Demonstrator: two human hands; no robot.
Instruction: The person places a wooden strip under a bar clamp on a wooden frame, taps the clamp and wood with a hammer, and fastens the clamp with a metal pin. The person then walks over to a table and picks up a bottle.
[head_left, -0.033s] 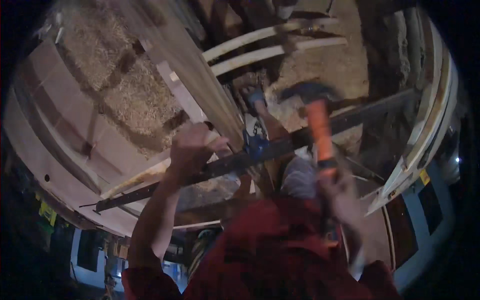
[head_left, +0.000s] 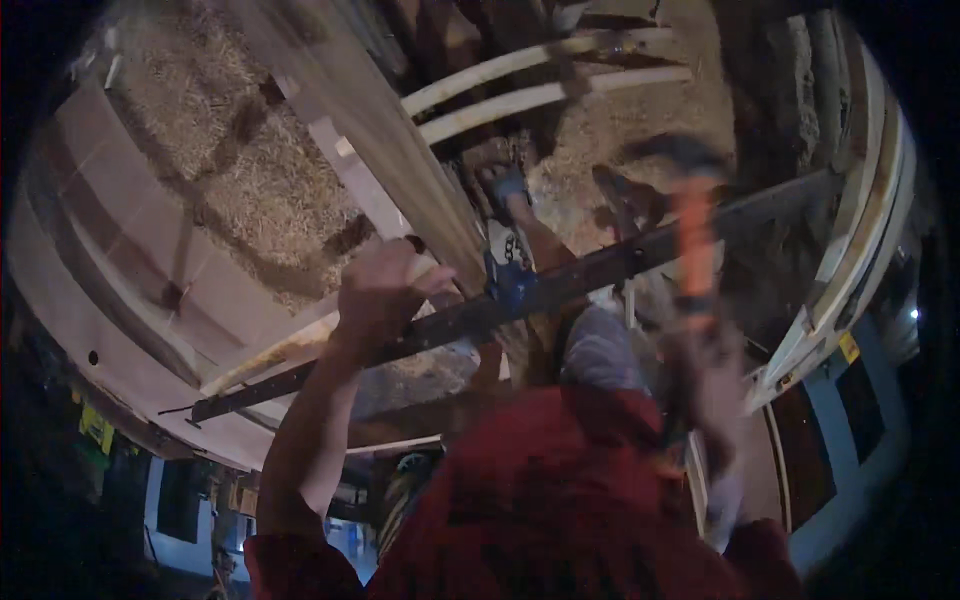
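My right hand point(head_left: 708, 365) is closed round the orange handle of a hammer point(head_left: 694, 235). Motion smears both, and the dark hammer head point(head_left: 675, 150) is raised past the long bar. My left hand point(head_left: 382, 295) is closed, its thumb toward the right, beside the thick wooden beam. What its fingers grip is hidden; a small dark end point(head_left: 415, 243) shows just above them. Below that hand runs a long dark bar clamp point(head_left: 440, 325), slanting across the view. A blue clamp part point(head_left: 515, 283) with a chain sits on it near the middle.
A thick wooden beam point(head_left: 370, 110) runs away from me. Two curved pale strips point(head_left: 540, 108) lie beyond it. Wood shavings cover the ground point(head_left: 230, 150). Curved planks stand left point(head_left: 110, 270) and right point(head_left: 850, 260). My sandalled foot point(head_left: 508, 185) is near the beam.
The hammer has swung right and away from me, with my right hand moving right along with it. My left hand stays nearly where it was.
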